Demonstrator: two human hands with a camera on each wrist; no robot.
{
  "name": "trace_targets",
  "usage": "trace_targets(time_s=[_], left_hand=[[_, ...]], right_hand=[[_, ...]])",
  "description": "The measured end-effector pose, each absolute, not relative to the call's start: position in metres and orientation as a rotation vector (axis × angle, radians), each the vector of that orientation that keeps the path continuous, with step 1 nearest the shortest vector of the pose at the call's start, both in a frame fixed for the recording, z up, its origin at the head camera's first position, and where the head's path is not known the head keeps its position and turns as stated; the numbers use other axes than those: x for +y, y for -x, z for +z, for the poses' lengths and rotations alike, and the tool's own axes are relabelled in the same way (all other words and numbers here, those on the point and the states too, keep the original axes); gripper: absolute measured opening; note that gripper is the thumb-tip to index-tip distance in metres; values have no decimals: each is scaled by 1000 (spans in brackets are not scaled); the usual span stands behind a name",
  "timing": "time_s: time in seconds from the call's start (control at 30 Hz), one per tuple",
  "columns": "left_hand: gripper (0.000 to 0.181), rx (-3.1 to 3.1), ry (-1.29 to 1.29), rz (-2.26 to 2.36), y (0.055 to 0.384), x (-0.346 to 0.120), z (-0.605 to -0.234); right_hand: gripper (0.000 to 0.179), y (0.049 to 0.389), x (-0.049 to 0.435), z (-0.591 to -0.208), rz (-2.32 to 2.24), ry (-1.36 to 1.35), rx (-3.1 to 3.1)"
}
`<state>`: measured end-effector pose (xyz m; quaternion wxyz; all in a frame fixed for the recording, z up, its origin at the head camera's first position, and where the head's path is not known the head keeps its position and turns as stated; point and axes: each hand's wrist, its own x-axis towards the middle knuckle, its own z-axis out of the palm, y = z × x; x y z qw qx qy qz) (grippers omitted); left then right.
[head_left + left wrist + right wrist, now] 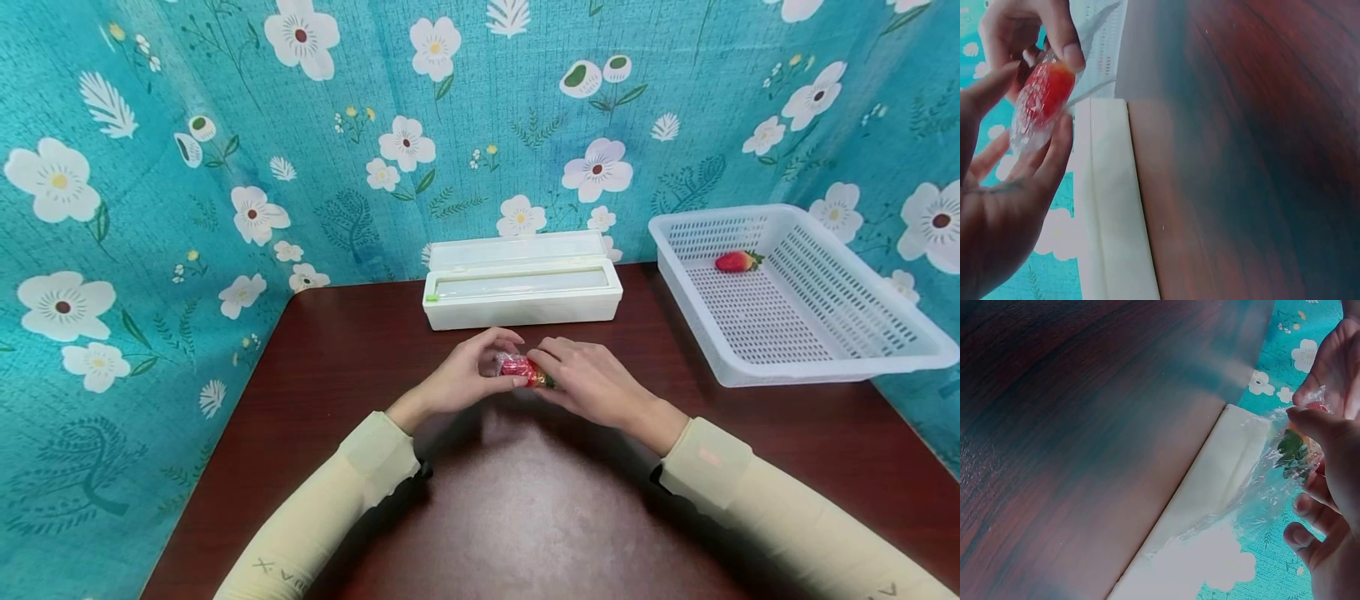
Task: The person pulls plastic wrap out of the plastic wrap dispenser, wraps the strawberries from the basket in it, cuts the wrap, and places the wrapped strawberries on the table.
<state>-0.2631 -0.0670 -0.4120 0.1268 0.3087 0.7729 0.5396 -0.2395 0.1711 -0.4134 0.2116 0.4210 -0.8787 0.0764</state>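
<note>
Gripping the film-wrapped strawberry (517,366) at the head frame's middle: with curled fingers and thumb of the left hand (467,372) round the red end, and of the right hand (592,379) by the green leaves (1292,447). Trailing clear film (1255,494) toward the lower middle of the right wrist frame. Facing a white box (525,315) just above centre, a white basket (825,372) with a second strawberry (735,262) at the right, and floral turquoise cloth (337,208) across the top.

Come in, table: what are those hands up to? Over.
Left hand and right hand: both holding the strawberry. It's wrapped in clear plastic film, one end loose. White box just beyond, nothing visibly blocking.
</note>
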Motion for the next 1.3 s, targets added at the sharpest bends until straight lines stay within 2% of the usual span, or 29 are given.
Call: trace_targets(time_s=[0.13,0.3,0.37,0.63,0.8,1.03,1.3], left_hand=[[44,2278,-859,1664,264,-64,-413],[41,2252,-810,1729,265,-64,-413],[41,2230,-800,1742,264,-64,-413],[49,2196,-799,1707,260,-61,-411],[48,2197,-762,1684,259,-61,-410],[46,2211,-729,1602,259,-61,-413],[31,2165,-705,1553,257,-62,-419]], right_hand=[[53,241,170,-413,263,-1137,-2455],[80,244,172,-415,522,-1020,-2647],[86,244,173,-415,657,-983,-2729],[57,249,172,-413,869,-1015,-2833],[46,249,171,-411,951,-1063,-2827],[40,248,173,-407,943,-1098,-2790],[36,245,176,-408,996,-1136,-2816]])
